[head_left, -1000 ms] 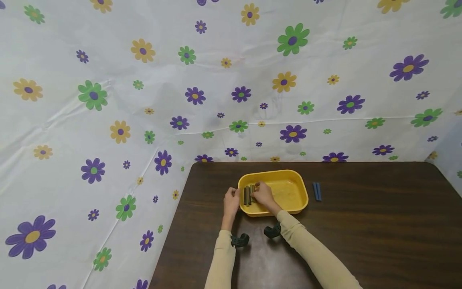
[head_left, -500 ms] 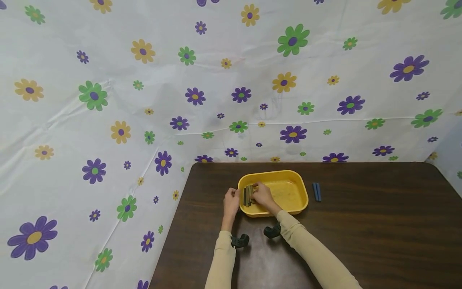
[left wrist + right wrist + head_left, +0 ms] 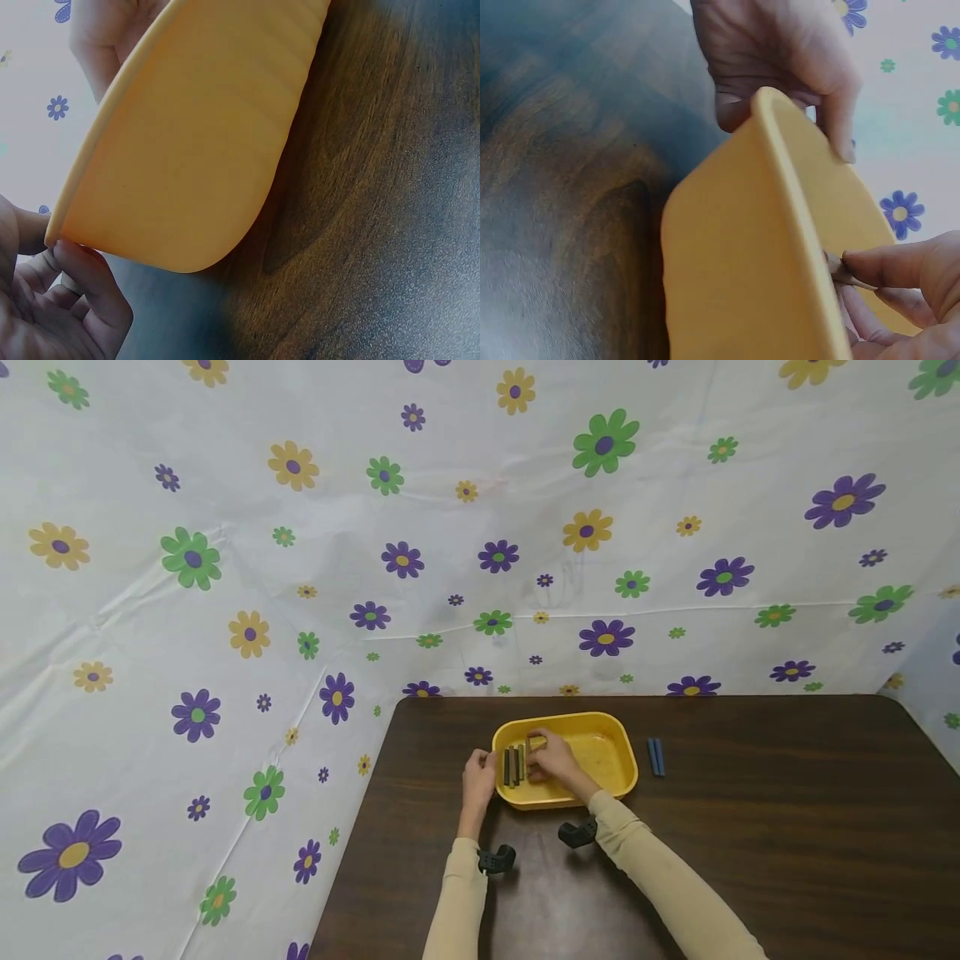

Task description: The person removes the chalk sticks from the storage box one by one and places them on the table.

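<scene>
My left hand (image 3: pixel 478 781) pinches the rim of a yellow plastic tub (image 3: pixel 592 760) at its left end; the left wrist view shows the thumb and fingers (image 3: pixel 101 289) at the tub's corner. Inside the tub is my right hand (image 3: pixel 555 760), pinching a thin brownish stick (image 3: pixel 841 271) between thumb and fingers. Left of that hand, several short sticks (image 3: pixel 513 766) in dark green, brown and olive lie side by side on the tub's floor. In the right wrist view the tub's wall hides part of the held stick.
Two blue sticks (image 3: pixel 656 757) lie side by side on the dark wooden table (image 3: pixel 787 810), right of the tub. Behind and to the left, a white flower-patterned sheet (image 3: pixel 435 510) hangs at the table's edges. Each wrist carries a black camera mount (image 3: pixel 497 860).
My right hand has shifted a little to the right and away from the row, with the brownish stick between its fingers. The left hand stays at the tub's rim.
</scene>
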Tool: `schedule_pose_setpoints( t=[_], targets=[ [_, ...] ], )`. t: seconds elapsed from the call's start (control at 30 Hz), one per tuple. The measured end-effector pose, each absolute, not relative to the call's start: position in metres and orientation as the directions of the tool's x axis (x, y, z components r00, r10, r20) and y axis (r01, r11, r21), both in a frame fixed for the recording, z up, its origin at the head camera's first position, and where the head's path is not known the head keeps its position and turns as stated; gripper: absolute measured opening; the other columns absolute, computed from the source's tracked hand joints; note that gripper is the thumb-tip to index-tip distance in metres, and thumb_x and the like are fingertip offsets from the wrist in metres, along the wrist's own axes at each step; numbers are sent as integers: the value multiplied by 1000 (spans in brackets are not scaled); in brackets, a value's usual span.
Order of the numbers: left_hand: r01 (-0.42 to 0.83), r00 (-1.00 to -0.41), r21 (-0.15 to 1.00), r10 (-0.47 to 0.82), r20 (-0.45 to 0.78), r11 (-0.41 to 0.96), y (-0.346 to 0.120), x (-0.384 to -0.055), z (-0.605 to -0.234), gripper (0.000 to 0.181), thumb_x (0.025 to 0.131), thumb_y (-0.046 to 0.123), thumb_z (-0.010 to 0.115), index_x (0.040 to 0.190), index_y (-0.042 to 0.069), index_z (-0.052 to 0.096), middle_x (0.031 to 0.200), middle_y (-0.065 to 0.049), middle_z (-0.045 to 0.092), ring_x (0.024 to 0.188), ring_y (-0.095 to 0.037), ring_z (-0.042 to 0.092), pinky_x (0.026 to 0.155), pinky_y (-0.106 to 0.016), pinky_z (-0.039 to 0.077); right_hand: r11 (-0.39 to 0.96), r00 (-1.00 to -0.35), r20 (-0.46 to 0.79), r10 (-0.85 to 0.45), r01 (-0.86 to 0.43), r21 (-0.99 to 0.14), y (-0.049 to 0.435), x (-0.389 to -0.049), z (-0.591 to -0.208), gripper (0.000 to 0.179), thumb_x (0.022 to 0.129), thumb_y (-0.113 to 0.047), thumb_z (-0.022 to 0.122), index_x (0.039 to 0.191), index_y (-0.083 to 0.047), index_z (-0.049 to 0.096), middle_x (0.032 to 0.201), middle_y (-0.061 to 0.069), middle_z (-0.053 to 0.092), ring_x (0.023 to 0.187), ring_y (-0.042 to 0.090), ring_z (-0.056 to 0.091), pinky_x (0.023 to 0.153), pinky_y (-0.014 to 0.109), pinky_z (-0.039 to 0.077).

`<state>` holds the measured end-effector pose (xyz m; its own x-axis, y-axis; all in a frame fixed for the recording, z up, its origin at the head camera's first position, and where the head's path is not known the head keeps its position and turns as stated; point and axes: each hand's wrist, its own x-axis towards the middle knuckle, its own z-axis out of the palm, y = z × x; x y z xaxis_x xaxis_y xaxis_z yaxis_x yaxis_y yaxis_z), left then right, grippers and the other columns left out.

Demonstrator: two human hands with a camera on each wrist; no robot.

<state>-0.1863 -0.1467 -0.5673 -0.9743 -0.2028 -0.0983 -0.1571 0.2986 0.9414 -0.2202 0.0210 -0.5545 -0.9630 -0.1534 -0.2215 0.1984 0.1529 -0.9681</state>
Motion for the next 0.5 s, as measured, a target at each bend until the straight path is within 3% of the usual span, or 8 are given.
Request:
schedule_pose_setpoints(
  t=[0.23, 0.5],
  targets=[
    [-167, -972, 939, -211, -105, 302, -146, -187, -565, 22, 110, 21, 55, 102, 1, 61, 72, -3, 47, 54, -13, 45, 49, -26, 41, 118, -956, -249, -158, 232, -966, 37, -222, -549, 51, 94, 10, 64, 143, 4, 51, 115, 33, 65, 84, 33, 72, 73, 47, 61],
    [-186, -968, 936, -218, -123, 298, -146, -187, -567, 23, 110, 23, 54, 104, 2, 61, 75, -4, 49, 56, -14, 46, 50, -26, 41, 51, -948, -265, -179, 260, -964, 63, -222, -545, 54, 99, 7, 61, 149, 6, 43, 124, 38, 59, 104, 50, 67, 80, 50, 60]
  ],
)
